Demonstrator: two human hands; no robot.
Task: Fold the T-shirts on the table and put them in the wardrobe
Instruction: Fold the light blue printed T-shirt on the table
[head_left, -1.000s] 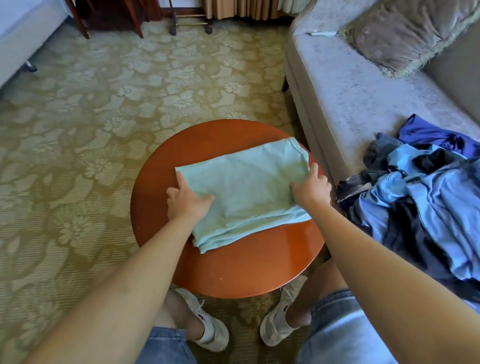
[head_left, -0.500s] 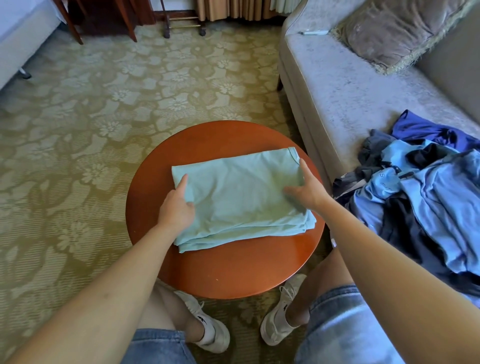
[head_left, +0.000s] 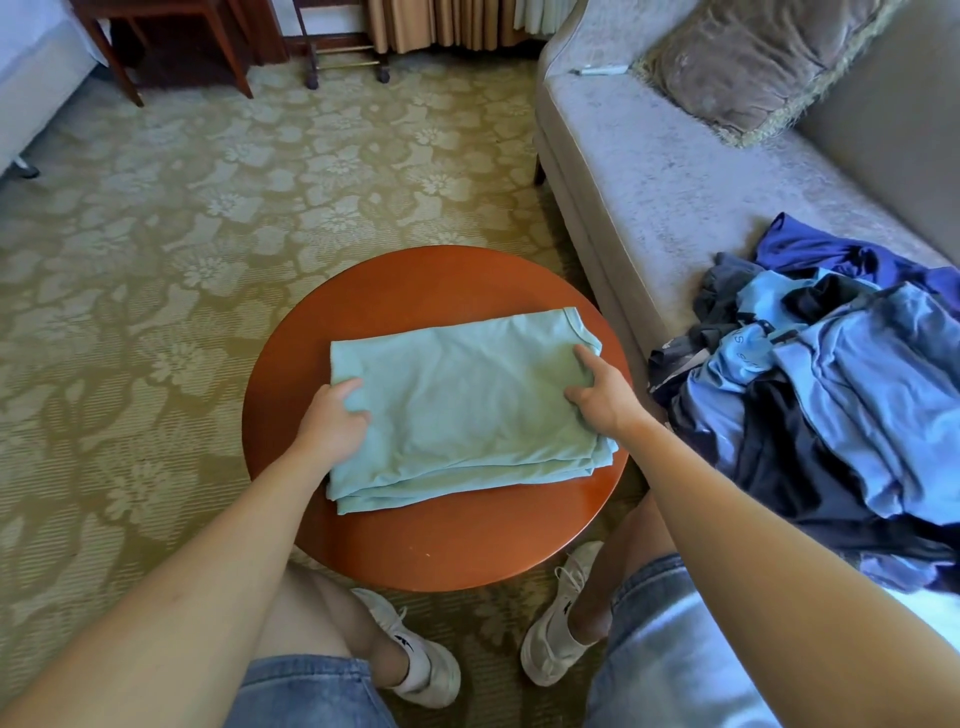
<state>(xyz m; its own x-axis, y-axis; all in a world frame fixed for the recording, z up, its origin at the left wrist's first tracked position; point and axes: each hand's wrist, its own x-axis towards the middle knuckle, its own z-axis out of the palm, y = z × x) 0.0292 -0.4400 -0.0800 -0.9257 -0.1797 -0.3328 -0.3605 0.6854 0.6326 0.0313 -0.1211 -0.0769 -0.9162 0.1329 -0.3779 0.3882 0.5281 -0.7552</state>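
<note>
On the desk (head_left: 441, 545) | folded T-shirt (head_left: 467, 405) | left hand (head_left: 332, 423) fingers grip its edge | right hand (head_left: 605, 397) fingers pressing flat

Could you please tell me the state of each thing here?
Light green T-shirt: folded, flat on the round reddish wooden table.
Left hand: grips the T-shirt's left edge.
Right hand: rests on its right edge, index finger straight.
Heap of blue and dark clothes: unfolded, on the grey sofa.
</note>
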